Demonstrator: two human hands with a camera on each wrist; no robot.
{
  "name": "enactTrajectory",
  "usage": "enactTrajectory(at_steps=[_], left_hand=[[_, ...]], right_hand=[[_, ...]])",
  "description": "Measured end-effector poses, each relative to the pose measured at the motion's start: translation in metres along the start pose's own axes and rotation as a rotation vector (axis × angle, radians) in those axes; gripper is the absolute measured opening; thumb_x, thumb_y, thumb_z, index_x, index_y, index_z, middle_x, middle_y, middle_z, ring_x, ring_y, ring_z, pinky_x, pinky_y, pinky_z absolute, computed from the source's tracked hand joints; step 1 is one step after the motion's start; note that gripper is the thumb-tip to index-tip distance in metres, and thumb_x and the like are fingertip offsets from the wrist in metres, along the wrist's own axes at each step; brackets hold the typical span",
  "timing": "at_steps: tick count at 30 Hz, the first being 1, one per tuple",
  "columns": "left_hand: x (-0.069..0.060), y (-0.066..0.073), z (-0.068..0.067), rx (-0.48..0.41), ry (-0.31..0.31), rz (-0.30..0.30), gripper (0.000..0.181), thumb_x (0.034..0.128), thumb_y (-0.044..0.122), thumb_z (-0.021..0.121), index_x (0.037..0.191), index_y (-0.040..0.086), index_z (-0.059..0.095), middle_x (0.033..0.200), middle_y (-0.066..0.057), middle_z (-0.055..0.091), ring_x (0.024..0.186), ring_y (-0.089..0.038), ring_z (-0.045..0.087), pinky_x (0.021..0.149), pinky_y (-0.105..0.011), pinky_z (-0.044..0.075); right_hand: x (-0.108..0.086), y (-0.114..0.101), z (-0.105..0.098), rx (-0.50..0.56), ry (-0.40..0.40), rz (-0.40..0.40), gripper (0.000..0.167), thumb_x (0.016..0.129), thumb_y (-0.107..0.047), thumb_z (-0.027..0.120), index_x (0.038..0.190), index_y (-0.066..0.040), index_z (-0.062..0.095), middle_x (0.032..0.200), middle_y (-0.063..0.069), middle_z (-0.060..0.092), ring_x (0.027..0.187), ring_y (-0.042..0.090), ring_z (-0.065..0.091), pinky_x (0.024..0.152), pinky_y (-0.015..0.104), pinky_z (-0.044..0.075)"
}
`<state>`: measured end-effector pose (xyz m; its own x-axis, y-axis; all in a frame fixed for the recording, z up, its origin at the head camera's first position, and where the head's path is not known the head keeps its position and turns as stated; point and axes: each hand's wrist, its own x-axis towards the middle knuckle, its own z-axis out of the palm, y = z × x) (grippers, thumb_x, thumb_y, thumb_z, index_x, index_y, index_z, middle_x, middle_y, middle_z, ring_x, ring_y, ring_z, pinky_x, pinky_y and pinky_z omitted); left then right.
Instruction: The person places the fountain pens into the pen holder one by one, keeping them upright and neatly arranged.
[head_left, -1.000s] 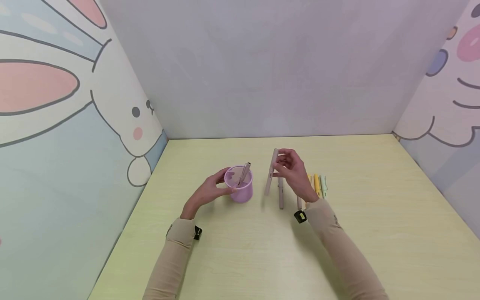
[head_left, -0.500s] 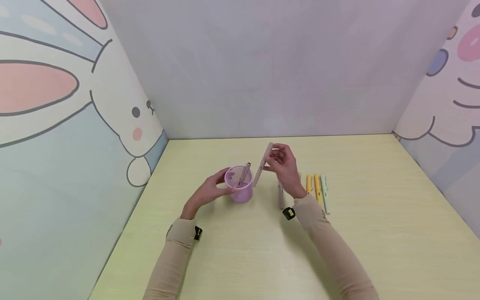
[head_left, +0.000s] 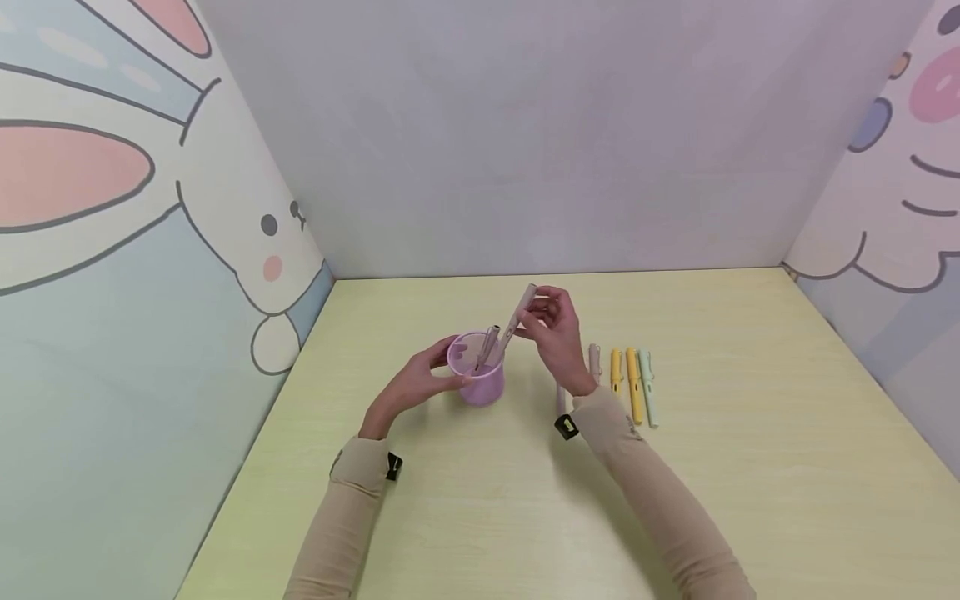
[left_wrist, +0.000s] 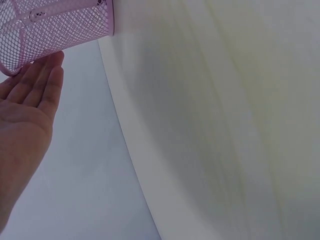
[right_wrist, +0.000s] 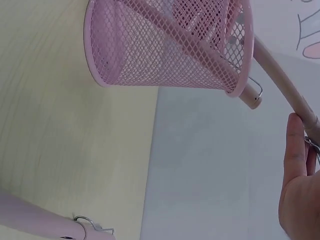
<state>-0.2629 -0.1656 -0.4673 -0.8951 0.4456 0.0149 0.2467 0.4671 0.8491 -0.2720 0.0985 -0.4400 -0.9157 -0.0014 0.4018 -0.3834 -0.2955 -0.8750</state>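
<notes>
A pink-purple mesh pen holder (head_left: 481,390) stands upright on the table, with one pen (head_left: 488,344) leaning inside it. My left hand (head_left: 413,383) holds the holder from the left, thumb at the front and fingers on the far side. In the left wrist view, the fingers (left_wrist: 51,90) touch the mesh. My right hand (head_left: 553,333) pinches a second pale pinkish pen (head_left: 520,313) by its upper part. That pen slants, its lower end inside the holder's rim, as the right wrist view also shows.
Right of the holder, several pens lie in a row: a pinkish pen (head_left: 561,402) partly hidden by the right arm, another pinkish pen (head_left: 595,360), two yellow ones including a yellow pen (head_left: 635,387), and a mint green pen (head_left: 648,390). Walls enclose the table's back and sides.
My right hand has moved left with the pen, whose lower end has gone from above the table into the holder's mouth. The left hand and the holder have stayed in place.
</notes>
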Motion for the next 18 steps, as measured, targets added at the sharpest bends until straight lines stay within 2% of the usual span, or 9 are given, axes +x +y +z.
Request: enactTrajectory(at_steps=[10, 13, 18], left_hand=[[-0.002, 0.001, 0.0, -0.004, -0.005, -0.002, 0.083, 0.0909, 0.031, 0.079, 0.159, 0.007, 0.038, 0.153, -0.014, 0.051, 0.137, -0.035, 0.05, 0.115, -0.053, 0.039], [-0.002, 0.001, 0.0, -0.001, -0.005, -0.004, 0.084, 0.0905, 0.032, 0.08, 0.159, 0.008, 0.039, 0.153, -0.013, 0.051, 0.137, -0.034, 0.05, 0.115, -0.053, 0.039], [-0.003, 0.001, -0.001, -0.006, -0.001, -0.003, 0.083, 0.0907, 0.033, 0.079, 0.159, 0.009, 0.039, 0.153, -0.014, 0.051, 0.137, -0.036, 0.05, 0.114, -0.054, 0.04]], right_hand=[[-0.006, 0.01, 0.001, -0.12, -0.084, 0.043, 0.033, 0.099, 0.008, 0.062, 0.129, 0.01, 0.047, 0.103, 0.019, 0.058, 0.09, 0.016, 0.061, 0.078, 0.047, 0.062], [-0.007, 0.01, -0.002, -0.14, -0.08, 0.063, 0.03, 0.1, 0.007, 0.061, 0.128, 0.01, 0.05, 0.101, 0.02, 0.058, 0.089, 0.022, 0.061, 0.078, 0.046, 0.063], [-0.008, 0.006, -0.011, -0.151, -0.061, 0.058, 0.031, 0.1, 0.007, 0.06, 0.129, 0.012, 0.05, 0.099, 0.019, 0.059, 0.088, 0.022, 0.062, 0.075, 0.039, 0.064]])
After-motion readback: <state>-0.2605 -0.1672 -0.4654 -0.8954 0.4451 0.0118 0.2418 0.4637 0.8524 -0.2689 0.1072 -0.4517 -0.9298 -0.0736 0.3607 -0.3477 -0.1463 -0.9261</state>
